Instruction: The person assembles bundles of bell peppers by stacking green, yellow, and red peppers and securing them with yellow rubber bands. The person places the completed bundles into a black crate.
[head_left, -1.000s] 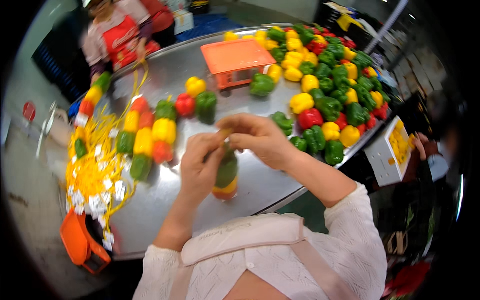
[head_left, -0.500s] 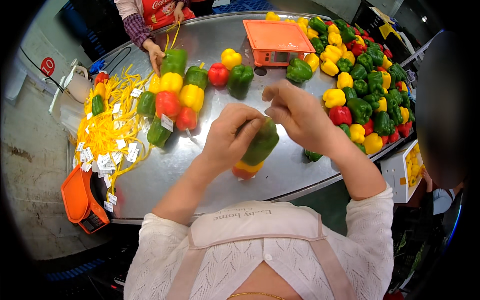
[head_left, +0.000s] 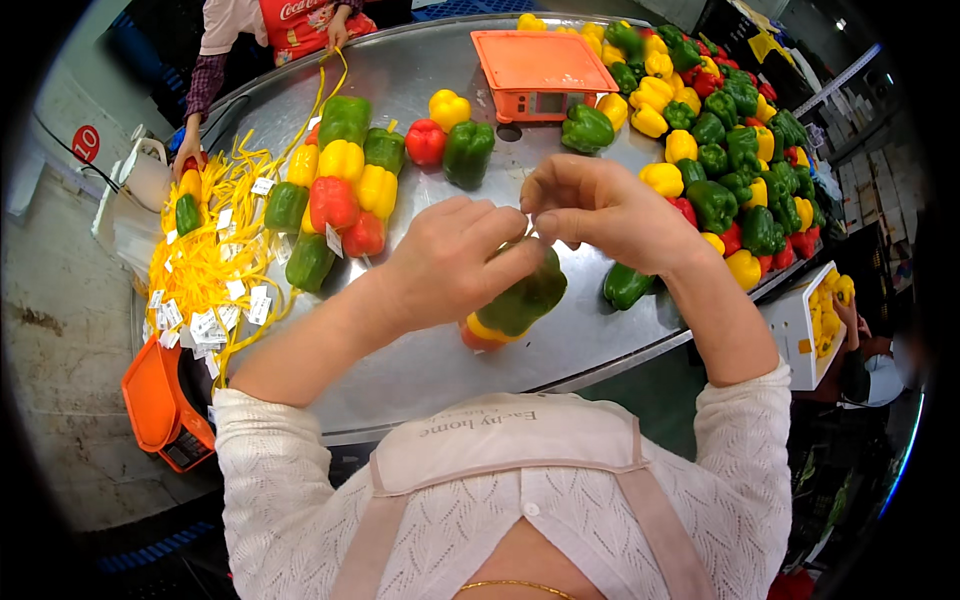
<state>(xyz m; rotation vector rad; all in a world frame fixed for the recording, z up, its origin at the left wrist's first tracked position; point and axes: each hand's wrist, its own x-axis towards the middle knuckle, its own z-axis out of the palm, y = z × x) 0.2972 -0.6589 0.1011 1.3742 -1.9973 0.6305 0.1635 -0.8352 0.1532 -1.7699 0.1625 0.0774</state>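
"Metal table (head_left: 400, 395) below; what's above it?"

"Left hand (head_left: 455, 255) bent, thumb near fingers; right hand (head_left: 605, 210) loosely curled, fingertips meeting the left's (whether either grips anything, I cannot tell)."

"And the pepper stack (head_left: 528, 300)?"

"Just under both, green uppermost."

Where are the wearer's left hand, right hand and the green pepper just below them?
Left hand (head_left: 455, 258): head view, back of the hand.
Right hand (head_left: 606, 208): head view, back of the hand.
Green pepper (head_left: 525, 300): head view, uncovered side.
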